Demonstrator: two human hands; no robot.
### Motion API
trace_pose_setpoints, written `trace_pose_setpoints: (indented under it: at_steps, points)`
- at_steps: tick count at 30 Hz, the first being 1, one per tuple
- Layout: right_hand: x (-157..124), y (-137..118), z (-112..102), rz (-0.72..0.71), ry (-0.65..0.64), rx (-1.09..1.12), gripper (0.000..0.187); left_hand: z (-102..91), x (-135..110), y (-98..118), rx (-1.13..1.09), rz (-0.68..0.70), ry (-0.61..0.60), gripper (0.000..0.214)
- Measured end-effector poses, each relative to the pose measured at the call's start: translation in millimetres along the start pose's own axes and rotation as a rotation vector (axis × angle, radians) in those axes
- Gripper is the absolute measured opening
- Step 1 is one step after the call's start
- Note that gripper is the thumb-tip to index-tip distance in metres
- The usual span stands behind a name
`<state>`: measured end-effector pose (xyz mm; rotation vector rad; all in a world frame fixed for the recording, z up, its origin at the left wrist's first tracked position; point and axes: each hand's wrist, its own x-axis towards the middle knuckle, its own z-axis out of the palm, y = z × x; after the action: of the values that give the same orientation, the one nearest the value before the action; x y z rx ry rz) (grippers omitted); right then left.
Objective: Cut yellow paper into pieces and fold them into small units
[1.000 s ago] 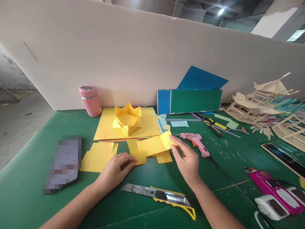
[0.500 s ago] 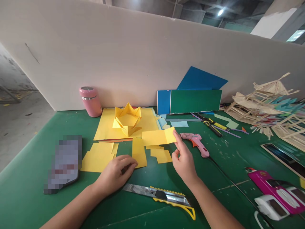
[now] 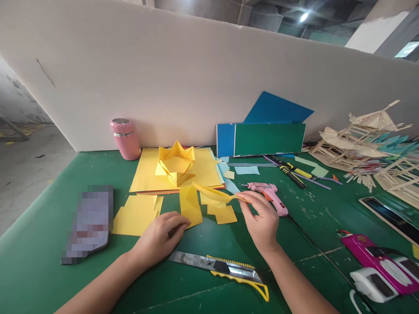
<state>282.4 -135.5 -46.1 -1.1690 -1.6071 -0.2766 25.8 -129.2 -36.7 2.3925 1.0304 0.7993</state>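
My right hand (image 3: 261, 219) pinches one end of a creased yellow paper strip (image 3: 214, 193), held above the table and turned nearly edge-on. My left hand (image 3: 164, 233) rests on the table, its thumb and fingers closed on the near corner of another yellow paper strip (image 3: 190, 205). A folded yellow paper ring with pointed tips (image 3: 176, 163) stands on a stack of yellow sheets (image 3: 144, 176) behind. Yellow paper pieces (image 3: 135, 216) lie left of the strips, and smaller scraps (image 3: 225, 214) lie to their right. A yellow utility knife (image 3: 222, 266) with its blade out lies in front of my hands.
A pink glue gun (image 3: 270, 196) with a trailing cord lies right of my right hand. Farther right are a magenta power strip (image 3: 376, 261) and a stick-built model (image 3: 363, 139). A phone-like blurred object (image 3: 90, 224) and a pink flask (image 3: 126, 139) stand left.
My right hand has rolled over and shifted slightly right, tilting its strip from face-on to nearly edge-on. My left hand stays in place; the strip under it has turned slightly.
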Motion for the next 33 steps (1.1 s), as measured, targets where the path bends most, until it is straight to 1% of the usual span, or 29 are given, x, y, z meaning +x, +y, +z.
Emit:
trace_pose_setpoints:
  at_steps: [3, 6, 9, 13, 15, 17, 22, 25, 27, 30, 33]
  points:
    - [1, -3, -2, 0.017, 0.085, 0.034, 0.028, 0.9, -1, -1, 0.012, 0.005, 0.002, 0.022]
    - [-2, -2, -1, 0.067, 0.103, 0.108, 0.035, 3.1, -2, -2, 0.040, -0.007, 0.019, 0.023]
    - [-6, 2, 3, 0.109, 0.061, 0.139, 0.037, 5.1, -2, -3, 0.065, -0.029, 0.036, 0.023]
    - [-8, 4, 10, 0.128, -0.037, 0.083, 0.032, 5.3, -1, -2, 0.056, -0.031, 0.018, 0.023]
    - [-8, 2, 11, 0.150, -0.077, 0.104, 0.029, 4.7, 0, -1, 0.051, -0.030, 0.006, 0.023]
    - [-8, 0, 12, 0.221, -0.090, 0.154, 0.027, 4.1, 0, -2, 0.052, -0.031, -0.004, 0.023]
    - [-8, -2, 12, 0.521, -0.044, 0.398, 0.024, 3.8, -1, -3, 0.052, -0.039, -0.008, 0.023]
    - [-8, -2, 14, 0.625, -0.009, 0.519, 0.022, 4.5, -2, -3, 0.046, -0.041, -0.009, 0.023]
    - [-8, -3, 15, 0.646, 0.019, 0.571, 0.022, 5.0, -1, -3, 0.045, -0.041, -0.008, 0.023]
    - [-8, -5, 15, 0.634, 0.061, 0.606, 0.023, 4.9, -1, -2, 0.044, -0.038, -0.001, 0.024]
    - [-8, -7, 13, 0.587, 0.039, 0.564, 0.028, 3.8, 0, -1, 0.048, -0.039, 0.000, 0.024]
